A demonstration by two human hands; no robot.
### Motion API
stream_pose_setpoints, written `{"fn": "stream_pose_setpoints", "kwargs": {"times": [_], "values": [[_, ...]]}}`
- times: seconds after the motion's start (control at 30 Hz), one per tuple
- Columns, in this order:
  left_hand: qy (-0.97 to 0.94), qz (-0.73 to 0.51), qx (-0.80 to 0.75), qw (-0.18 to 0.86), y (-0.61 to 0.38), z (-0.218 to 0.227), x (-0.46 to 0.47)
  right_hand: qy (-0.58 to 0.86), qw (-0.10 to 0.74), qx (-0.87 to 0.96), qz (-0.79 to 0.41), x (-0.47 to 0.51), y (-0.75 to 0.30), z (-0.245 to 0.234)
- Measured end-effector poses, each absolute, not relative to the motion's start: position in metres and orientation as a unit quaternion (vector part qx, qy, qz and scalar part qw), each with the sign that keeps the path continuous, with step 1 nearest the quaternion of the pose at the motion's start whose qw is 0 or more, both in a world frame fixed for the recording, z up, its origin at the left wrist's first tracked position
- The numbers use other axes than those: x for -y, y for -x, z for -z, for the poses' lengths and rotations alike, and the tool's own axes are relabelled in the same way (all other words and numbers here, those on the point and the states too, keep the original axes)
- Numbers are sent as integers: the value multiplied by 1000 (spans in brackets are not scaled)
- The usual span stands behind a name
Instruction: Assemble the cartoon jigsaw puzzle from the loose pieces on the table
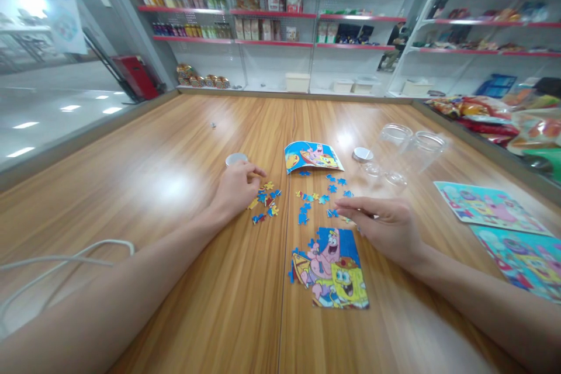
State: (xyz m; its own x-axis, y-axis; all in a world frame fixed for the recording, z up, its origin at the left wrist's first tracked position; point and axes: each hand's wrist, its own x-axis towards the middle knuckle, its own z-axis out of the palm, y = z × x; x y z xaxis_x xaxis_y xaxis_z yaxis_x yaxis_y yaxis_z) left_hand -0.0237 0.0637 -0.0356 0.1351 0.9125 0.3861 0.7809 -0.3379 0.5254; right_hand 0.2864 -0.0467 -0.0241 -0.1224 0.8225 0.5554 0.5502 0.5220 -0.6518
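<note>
One partly joined puzzle [336,273] lies on the table [245,134]; loose pieces [324,199] spread beyond, likely for visibility. Left hand [238,189] by left pile [268,201], right hand [388,222] beside the others; fingers [359,204] bent, grip cannot be told. Picture card [313,158] sits farther off, facing the hands, probably to stay readable.

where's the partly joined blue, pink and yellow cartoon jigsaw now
In the head view, the jigsaw lies on the brown wood-grain table, right of lower centre, below the loose blue puzzle pieces and down-left of the right hand.
</note>
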Motion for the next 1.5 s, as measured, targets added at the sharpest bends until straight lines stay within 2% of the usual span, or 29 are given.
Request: {"fn": "stream_pose_setpoints", "kwargs": {"times": [0.13, 0.27, 0.87, 1.5], "values": [[-838, -306, -448, 61, 7, 29, -43, 475, 436, 751, -143, 46, -287, 28], [-867, -271, -416, 52, 0, 24, -33, 461, 424, 768, -135, 44, -286, 28], [-897, -196, -395, 37, -7, 20, -26, 408, 414, 805, -118, 42, -284, 24], [-896, -211, -390, 28, -8, 18, -22, 374, 400, 829, -114, 45, -283, 19]]}}
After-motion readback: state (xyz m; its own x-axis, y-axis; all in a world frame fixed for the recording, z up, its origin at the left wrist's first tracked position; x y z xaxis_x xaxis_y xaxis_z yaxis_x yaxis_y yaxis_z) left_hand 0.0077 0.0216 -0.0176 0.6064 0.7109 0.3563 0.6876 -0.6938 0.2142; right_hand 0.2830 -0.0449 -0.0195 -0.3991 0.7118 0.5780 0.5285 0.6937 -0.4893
